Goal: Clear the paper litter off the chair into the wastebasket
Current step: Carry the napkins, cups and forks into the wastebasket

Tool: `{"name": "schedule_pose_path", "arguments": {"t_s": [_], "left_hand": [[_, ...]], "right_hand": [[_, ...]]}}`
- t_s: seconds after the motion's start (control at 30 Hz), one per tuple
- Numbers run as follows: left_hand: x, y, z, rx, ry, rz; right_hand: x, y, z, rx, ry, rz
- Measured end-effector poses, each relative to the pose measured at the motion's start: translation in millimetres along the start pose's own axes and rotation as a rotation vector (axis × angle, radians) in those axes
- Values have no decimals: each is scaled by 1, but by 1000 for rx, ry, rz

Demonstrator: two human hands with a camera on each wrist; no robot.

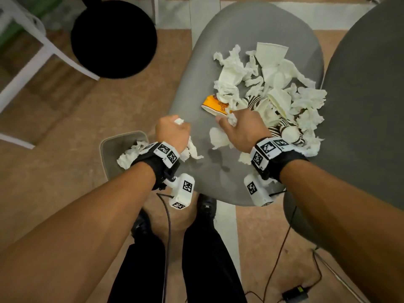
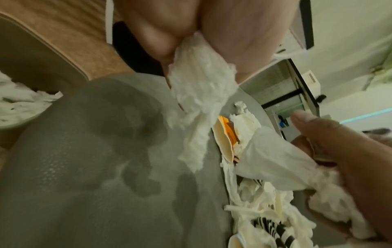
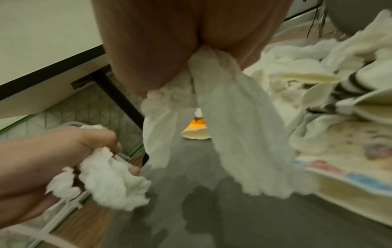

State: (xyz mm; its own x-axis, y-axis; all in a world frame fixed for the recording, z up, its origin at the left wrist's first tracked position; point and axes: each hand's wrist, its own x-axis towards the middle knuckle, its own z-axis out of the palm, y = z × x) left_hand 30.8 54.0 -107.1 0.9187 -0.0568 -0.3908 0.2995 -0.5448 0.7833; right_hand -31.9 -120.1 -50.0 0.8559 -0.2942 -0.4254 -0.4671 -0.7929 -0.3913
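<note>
Beside wastebasket (image 1: 109, 147), black stool (image 1: 113, 38), second chair (image 1: 367, 106)

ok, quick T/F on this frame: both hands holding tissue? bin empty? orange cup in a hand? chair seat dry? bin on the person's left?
1. Both hands hold crumpled tissue. True: the left hand grips a tissue wad and the right hand grips another tissue.
2. The wastebasket is empty. False: the wastebasket already holds white tissue.
3. The orange cup is in the right hand's grip. False: the orange cup lies on the chair seat, just beyond the right hand.
4. The chair seat is dry. False: dark patches that look wet mark the seat.
5. The wastebasket stands on the person's left, on the floor beside the chair. True.
</note>
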Motion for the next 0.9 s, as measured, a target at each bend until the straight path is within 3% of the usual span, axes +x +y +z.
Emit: {"name": "schedule_pose_path", "arguments": {"t_s": [0.23,0.43,0.63,0.73,0.9], "left_hand": [[15,-44,-45,58,145,-35],[32,-133,-104,97,88,-197],[65,-229,-128,-12,2,-387],[81,-276,-127,11,-35,-374],[94,-320,-126,-133,-167,-385]], "right_hand": [[1,-69,57,68,-106,-61],[9,-142,135,404,-383,101],[51,-186,230,129,-508,30],[69,-190,276,108,-523,50],[93,-188,324,282,-368,234]]}}
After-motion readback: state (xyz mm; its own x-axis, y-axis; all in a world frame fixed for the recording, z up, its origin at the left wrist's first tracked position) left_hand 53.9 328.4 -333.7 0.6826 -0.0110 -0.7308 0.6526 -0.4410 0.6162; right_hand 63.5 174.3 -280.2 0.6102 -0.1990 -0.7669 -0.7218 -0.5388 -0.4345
